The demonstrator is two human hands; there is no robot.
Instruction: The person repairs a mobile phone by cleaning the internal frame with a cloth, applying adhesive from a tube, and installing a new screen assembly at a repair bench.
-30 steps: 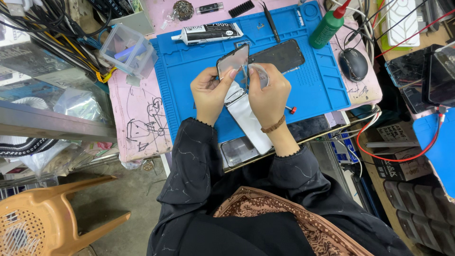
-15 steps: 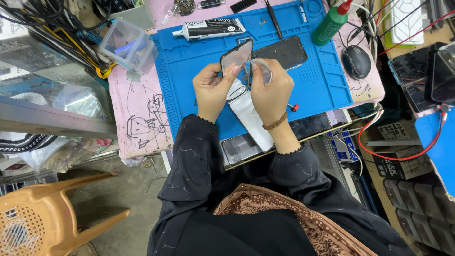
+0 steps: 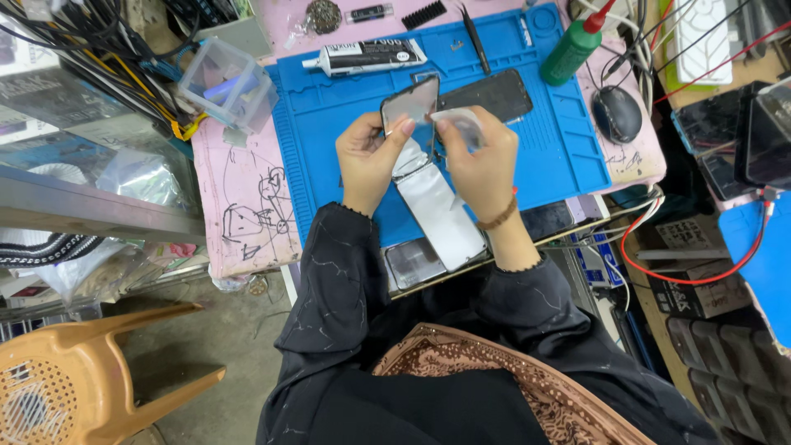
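Note:
My left hand (image 3: 368, 158) grips a thin glossy phone screen panel (image 3: 409, 103), held tilted above the blue work mat (image 3: 329, 124). My right hand (image 3: 479, 163) pinches a clear film (image 3: 461, 125) that hangs off the panel's right side. Under both hands a white rectangular panel (image 3: 441, 214) lies on the mat. A dark phone (image 3: 488, 95) lies flat on the mat just beyond my fingers.
A black-and-white glue tube (image 3: 367, 56), tweezers (image 3: 475, 37) and a green squeeze bottle (image 3: 575, 45) sit at the mat's far edge. A clear plastic box (image 3: 231, 82) stands at the left, a black mouse (image 3: 617, 114) at the right. A tan plastic chair (image 3: 74, 379) is lower left.
Both hands have stayed over the mat with the panel. The right hand has drawn the clear film a little further from the panel.

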